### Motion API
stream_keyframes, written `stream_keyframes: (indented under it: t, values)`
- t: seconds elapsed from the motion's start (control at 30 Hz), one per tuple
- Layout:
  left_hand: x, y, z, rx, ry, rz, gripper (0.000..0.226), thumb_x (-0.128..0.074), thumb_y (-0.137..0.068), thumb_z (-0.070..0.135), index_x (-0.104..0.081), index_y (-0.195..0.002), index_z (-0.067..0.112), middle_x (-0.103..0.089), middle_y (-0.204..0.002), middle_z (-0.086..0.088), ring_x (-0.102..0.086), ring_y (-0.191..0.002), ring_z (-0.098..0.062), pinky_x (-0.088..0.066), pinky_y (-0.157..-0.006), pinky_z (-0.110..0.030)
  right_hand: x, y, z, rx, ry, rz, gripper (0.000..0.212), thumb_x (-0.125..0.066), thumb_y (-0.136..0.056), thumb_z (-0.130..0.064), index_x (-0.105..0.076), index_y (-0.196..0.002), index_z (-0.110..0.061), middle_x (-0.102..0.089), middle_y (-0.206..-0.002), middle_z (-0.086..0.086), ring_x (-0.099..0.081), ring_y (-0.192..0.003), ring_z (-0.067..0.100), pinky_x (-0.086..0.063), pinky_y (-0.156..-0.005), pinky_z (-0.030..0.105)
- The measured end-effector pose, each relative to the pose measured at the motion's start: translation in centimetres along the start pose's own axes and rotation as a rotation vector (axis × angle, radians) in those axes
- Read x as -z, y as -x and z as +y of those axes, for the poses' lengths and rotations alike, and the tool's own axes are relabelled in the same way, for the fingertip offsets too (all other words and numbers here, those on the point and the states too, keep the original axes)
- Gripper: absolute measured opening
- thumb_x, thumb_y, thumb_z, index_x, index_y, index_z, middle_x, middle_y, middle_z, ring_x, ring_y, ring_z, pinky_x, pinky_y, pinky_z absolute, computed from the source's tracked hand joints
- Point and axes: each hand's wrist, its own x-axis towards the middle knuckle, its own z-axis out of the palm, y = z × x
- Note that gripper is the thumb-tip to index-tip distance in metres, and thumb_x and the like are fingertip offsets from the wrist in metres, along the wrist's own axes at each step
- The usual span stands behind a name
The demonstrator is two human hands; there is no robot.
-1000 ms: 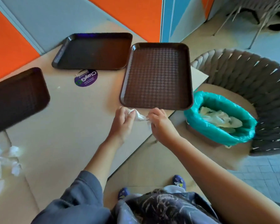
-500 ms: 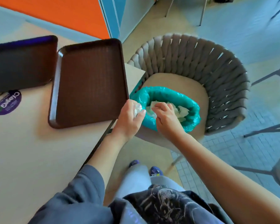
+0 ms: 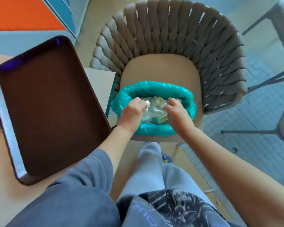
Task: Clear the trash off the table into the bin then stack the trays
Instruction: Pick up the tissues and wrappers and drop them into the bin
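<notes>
Hands are now hanging over the teal-lined round bin [image 3: 154, 130], moved off the table: I'm seeing my left hand [image 3: 132, 112] pinching a white crumpled tissue scrap [image 3: 147, 103] while my right hand [image 3: 176, 112] is curling its fingers, contents indiscernible, so this handful is nearly binned.

The person wears a slate-blue sweatshirt whose left sleeve [image 3: 82, 182] is pushed up to about the elbow, leaving the forearm bare down to the left hand [image 3: 131, 112]. The right arm is bare as far as it shows, to the right hand [image 3: 177, 112]. Light grey-blue jogging trousers [image 3: 151, 167] cover the legs. A dark garment [image 3: 170, 208] near the waist carries a pale sketchy print and some lettering, too blurred to read. A blue shoe [image 3: 166, 158] peeks out beside the trousers.
</notes>
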Motion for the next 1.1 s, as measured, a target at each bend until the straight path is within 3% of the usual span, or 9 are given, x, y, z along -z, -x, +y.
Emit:
stream_keyframes:
  t: [0.1,0.17,0.27,0.33,0.43,0.57,0.7,0.93,1.1]
  values:
    - [-2.2,-0.9,-1.7,-0.025,-0.041,-0.079,0.009,-0.065,-0.069,-0.012,-0.061,-0.07,-0.003,-0.053,-0.07,-0.018,-0.054,-0.065,-0.032,-0.049,-0.044,-0.039,-1.7,-0.2,1.0,-0.024,0.114,-0.052,0.012,-0.068,-0.062,0.01,-0.065,-0.07,0.001,-0.058,-0.079,0.015,-0.058,-0.082,0.034,-0.035,-0.039,0.024]
    - [-3.1,-1.2,-2.1,-0.003,-0.011,-0.153,0.004,-0.057,-0.074,-0.009,-0.059,-0.076,-0.006,-0.052,-0.078,-0.02,-0.052,-0.072,-0.034,-0.052,-0.053,-0.044,-3.2,-0.2,1.5,-0.078,0.09,-0.126,0.009,-0.066,-0.064,0.009,-0.063,-0.071,0.005,-0.056,-0.084,0.017,-0.056,-0.086,0.036,-0.043,-0.043,0.03]
    - [-3.9,-1.6,-1.9,0.302,0.012,-0.357,0.022,-0.049,-0.088,0.013,-0.054,-0.107,0.002,-0.053,-0.107,-0.016,-0.051,-0.092,-0.03,-0.046,-0.082,-0.041,-4.7,-0.1,1.7,-0.227,0.065,-0.347,0.027,-0.049,-0.077,0.004,-0.063,-0.1,0.001,-0.054,-0.114,0.014,-0.048,-0.111,0.033,-0.052,-0.08,0.04]
    - [-4.4,-1.8,-1.9,0.297,-0.066,-0.589,0.03,-0.043,-0.093,0.019,-0.054,-0.114,0.001,-0.053,-0.122,-0.017,-0.05,-0.109,-0.031,-0.04,-0.091,-0.04,-4.7,-0.3,1.7,-0.277,0.077,-0.523,0.038,-0.045,-0.079,-0.003,-0.06,-0.114,-0.006,-0.055,-0.123,0.011,-0.045,-0.12,0.03,-0.043,-0.099,0.039]
    - [-4.4,-1.8,-1.8,0.235,-0.117,-0.688,0.033,-0.038,-0.094,0.024,-0.056,-0.11,0.001,-0.055,-0.12,-0.019,-0.048,-0.112,-0.034,-0.039,-0.092,-0.04,-3.7,-1.0,1.2,-0.292,0.133,-0.612,0.044,-0.041,-0.082,-0.008,-0.055,-0.123,-0.013,-0.056,-0.129,0.01,-0.043,-0.124,0.029,-0.025,-0.111,0.043]
    - [-3.5,-2.2,-1.4,0.13,-0.191,-0.576,0.04,-0.036,-0.094,0.03,-0.051,-0.123,0.007,-0.05,-0.128,-0.014,-0.041,-0.118,-0.032,-0.033,-0.098,-0.042,-2.1,-1.5,0.6,-0.247,0.207,-0.441,0.046,-0.043,-0.083,-0.009,-0.05,-0.129,-0.015,-0.05,-0.131,0.01,-0.041,-0.119,0.032,-0.03,-0.105,0.045]
    - [-1.7,-2.3,-0.4,0.115,-0.202,-0.382,0.042,-0.039,-0.095,0.033,-0.046,-0.132,0.014,-0.043,-0.137,-0.01,-0.038,-0.122,-0.029,-0.031,-0.101,-0.042,-1.1,-2.0,-0.3,-0.149,0.217,-0.213,0.03,-0.046,-0.087,-0.013,-0.06,-0.114,-0.01,-0.052,-0.124,0.012,-0.046,-0.112,0.035,-0.036,-0.099,0.046]
    - [1.0,1.0,2.9,0.202,-0.156,-0.17,0.044,-0.044,-0.096,0.029,-0.043,-0.137,0.013,-0.04,-0.143,-0.01,-0.033,-0.131,-0.026,-0.028,-0.106,-0.04,0.8,-0.6,-2.2,0.034,0.232,-0.072,0.019,-0.053,-0.084,-0.016,-0.063,-0.097,-0.007,-0.059,-0.112,0.017,-0.053,-0.101,0.037,-0.039,-0.087,0.049]
    - [2.8,6.2,5.9,0.223,-0.072,0.117,0.036,-0.053,-0.089,0.019,-0.059,-0.121,0.005,-0.056,-0.126,-0.019,-0.049,-0.118,-0.035,-0.039,-0.102,-0.045,1.7,1.4,-5.1,0.271,0.194,-0.051,0.035,-0.038,-0.08,-0.028,-0.064,-0.091,-0.008,-0.065,-0.091,0.015,-0.061,-0.087,0.036,-0.049,-0.076,0.048]
